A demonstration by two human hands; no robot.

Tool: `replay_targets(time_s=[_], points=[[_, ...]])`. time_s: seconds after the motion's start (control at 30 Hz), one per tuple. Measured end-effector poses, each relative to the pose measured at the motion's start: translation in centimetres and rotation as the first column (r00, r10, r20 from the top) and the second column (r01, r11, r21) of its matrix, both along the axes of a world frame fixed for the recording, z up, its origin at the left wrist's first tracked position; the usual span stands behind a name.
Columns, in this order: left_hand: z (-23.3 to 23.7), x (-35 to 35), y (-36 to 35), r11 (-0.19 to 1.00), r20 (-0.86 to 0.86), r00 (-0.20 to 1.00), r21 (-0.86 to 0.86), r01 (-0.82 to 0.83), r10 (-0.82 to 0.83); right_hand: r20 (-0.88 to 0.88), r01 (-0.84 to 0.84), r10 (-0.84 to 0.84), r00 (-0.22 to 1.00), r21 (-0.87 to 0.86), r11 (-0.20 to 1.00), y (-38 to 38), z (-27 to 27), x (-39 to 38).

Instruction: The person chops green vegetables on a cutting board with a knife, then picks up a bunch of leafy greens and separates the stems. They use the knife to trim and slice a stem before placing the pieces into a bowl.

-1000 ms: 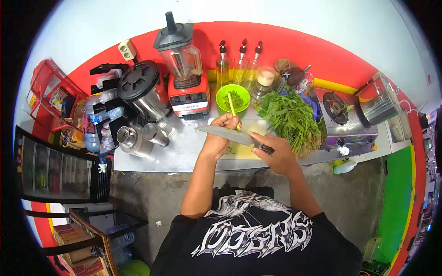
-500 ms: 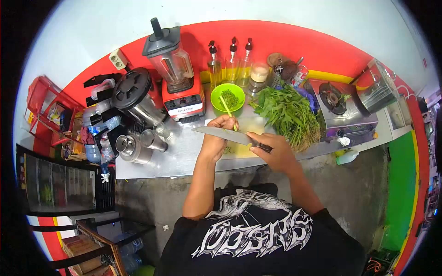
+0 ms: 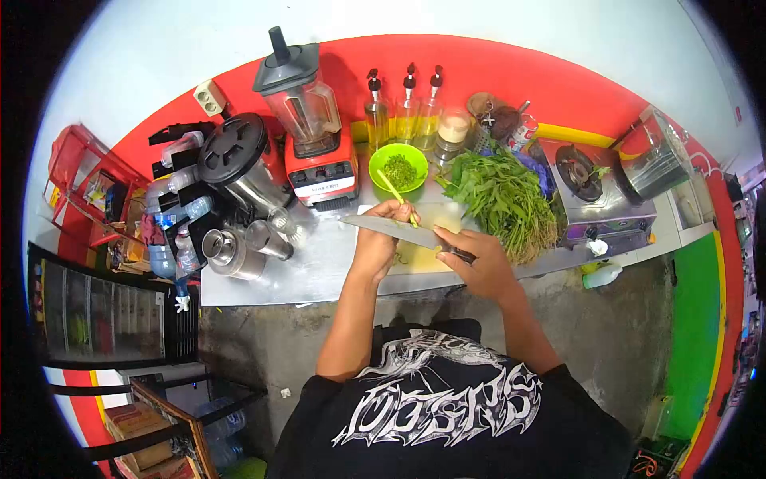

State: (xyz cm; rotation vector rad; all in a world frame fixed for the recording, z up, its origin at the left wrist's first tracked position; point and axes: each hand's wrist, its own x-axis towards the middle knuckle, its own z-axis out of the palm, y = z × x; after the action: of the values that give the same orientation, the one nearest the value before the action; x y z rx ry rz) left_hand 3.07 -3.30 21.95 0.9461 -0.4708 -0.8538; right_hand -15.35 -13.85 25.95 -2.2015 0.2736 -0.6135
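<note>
My left hand (image 3: 389, 217) is closed around a light green stalk (image 3: 389, 187), whose upper end sticks out over the green bowl (image 3: 375, 188). Finely chopped greens (image 3: 401, 169) lie in that bowl. In my right hand (image 3: 479, 259) is a kitchen knife (image 3: 403, 231), gripped by its dark handle, with the thumb on the blade's base. The blade crosses in front of my left fingers, its tip pointing left. Beneath both hands, a yellowish cutting board (image 3: 427, 259) is partly hidden. A leafy bunch of greens with stems and roots (image 3: 511, 199) lies to the right.
A red blender (image 3: 319, 172) and a steel jug (image 3: 227, 251) stand on the left of the metal counter (image 3: 319, 271). Pump bottles (image 3: 407, 112) line the back wall. On the right is a gas stove (image 3: 610, 211) with a blender jar (image 3: 658, 164).
The view has shifted a little, so the counter items sit slightly further right. The knife blade tilts slightly more, with its tip higher. Both hands keep their holds.
</note>
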Motion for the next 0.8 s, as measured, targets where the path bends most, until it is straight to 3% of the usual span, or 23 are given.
replay_targets(time_s=[0.17, 0.27, 0.4, 0.57, 0.8], points=[[-0.8, 0.5, 0.4, 0.992, -0.115, 0.987, 0.046, 0.119, -0.113, -0.064, -0.001, 0.0, 0.998, -0.006, 1.0, 0.3, 1.0, -0.6], [0.0, -0.2, 0.0, 0.995, -0.081, 0.993, -0.041, 0.087, -0.09, -0.121, -0.026, 0.025, 0.992, -0.009, 1.0, 0.1, 0.8, -1.0], [-0.7, -0.2, -0.2, 1.0, -0.066, 0.998, 0.02, -0.015, 0.016, -0.045, -0.036, 0.036, 0.998, 0.016, 0.999, 0.1, 0.2, -1.2], [-1.2, -0.3, -0.1, 1.0, -0.042, 0.999, -0.001, 0.012, -0.012, -0.092, -0.025, 0.02, 0.996, -0.054, 0.998, 0.3, 1.0, -1.6], [-0.8, -1.3, -0.1, 1.0, -0.021, 1.0, -0.008, -0.01, 0.01, -0.082, -0.025, 0.023, 0.996, -0.017, 1.0, 0.1, 0.2, -2.1]])
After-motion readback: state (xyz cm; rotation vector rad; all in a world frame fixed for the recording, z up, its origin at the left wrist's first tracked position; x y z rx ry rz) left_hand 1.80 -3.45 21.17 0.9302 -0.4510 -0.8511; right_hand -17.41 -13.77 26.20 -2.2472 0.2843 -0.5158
